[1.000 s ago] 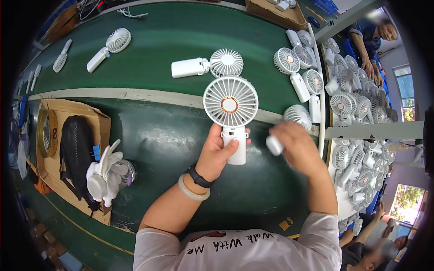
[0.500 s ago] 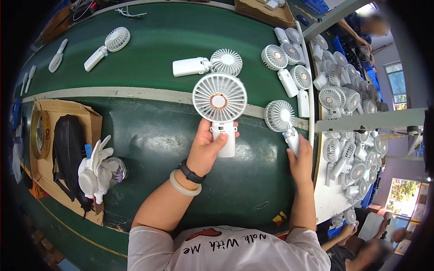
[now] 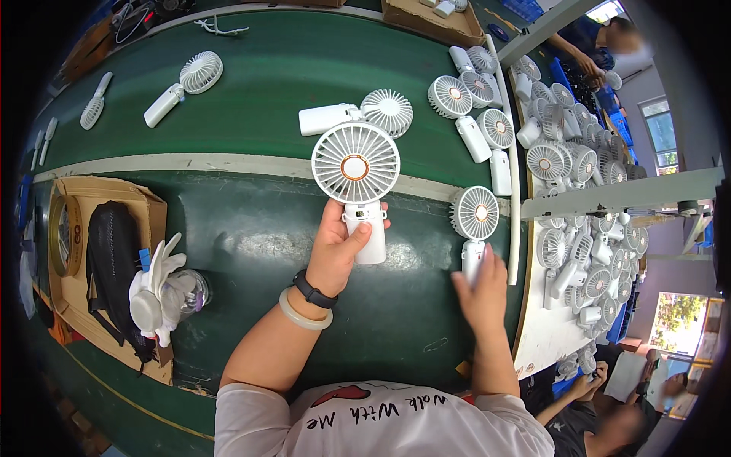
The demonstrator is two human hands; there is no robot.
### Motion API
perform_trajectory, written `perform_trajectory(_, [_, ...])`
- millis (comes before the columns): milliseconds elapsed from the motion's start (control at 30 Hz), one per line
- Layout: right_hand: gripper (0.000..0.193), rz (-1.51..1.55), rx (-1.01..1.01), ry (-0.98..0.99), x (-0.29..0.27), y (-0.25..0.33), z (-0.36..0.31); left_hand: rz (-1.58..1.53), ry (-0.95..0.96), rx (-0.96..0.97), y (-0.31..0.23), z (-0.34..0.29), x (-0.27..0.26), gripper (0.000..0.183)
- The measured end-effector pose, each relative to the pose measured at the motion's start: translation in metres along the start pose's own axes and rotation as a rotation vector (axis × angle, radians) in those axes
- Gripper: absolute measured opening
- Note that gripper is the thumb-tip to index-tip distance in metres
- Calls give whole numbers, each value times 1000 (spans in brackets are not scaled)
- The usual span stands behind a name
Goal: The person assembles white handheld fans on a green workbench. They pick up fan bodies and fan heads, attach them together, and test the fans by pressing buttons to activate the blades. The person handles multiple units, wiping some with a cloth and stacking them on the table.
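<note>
My left hand [image 3: 343,242] is closed round the handle of a white handheld fan [image 3: 355,166], held upright with its round grille and copper-ringed centre facing me. A small display window shows on the handle, just above my thumb. To the right, my right hand [image 3: 484,297] has its thumb and fingers on either side of the lower handle of another white handheld fan [image 3: 475,214]. That fan's head points away from me, grille up. Beyond the left-hand fan, a third fan [image 3: 387,113] lies on the green belt, its handle to the left.
Several fans [image 3: 451,97] lie at the belt's right end, beside a white rail [image 3: 512,190]. Many more crowd a white table [image 3: 544,335] at right. A cardboard tray [image 3: 156,217] with a black pouch and white gloves [image 3: 161,286] stands left. Co-workers sit at right.
The right-hand fan has turned so its grille faces up, and my right hand has shifted left and lower, its thumb further out. The left-hand fan has moved slightly left.
</note>
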State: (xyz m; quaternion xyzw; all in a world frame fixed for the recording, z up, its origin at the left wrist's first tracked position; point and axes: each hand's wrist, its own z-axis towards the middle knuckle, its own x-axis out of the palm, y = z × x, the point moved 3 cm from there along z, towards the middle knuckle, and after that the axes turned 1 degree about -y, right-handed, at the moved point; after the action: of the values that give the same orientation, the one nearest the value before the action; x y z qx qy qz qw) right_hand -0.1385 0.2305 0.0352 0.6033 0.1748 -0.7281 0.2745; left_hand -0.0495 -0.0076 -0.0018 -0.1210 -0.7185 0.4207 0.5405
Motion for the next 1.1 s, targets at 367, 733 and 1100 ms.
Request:
perform_trajectory(367, [59, 2519, 57, 831, 10, 58, 93, -46, -121, 35, -4, -2, 0, 43])
perform_trajectory(733, [47, 2400, 96, 508, 35, 83, 119, 51, -188, -88, 1, -6, 0, 40])
perform_trajectory(1100, [41, 1892, 230, 546, 43, 78, 113, -66, -91, -80, 3, -7, 3, 58])
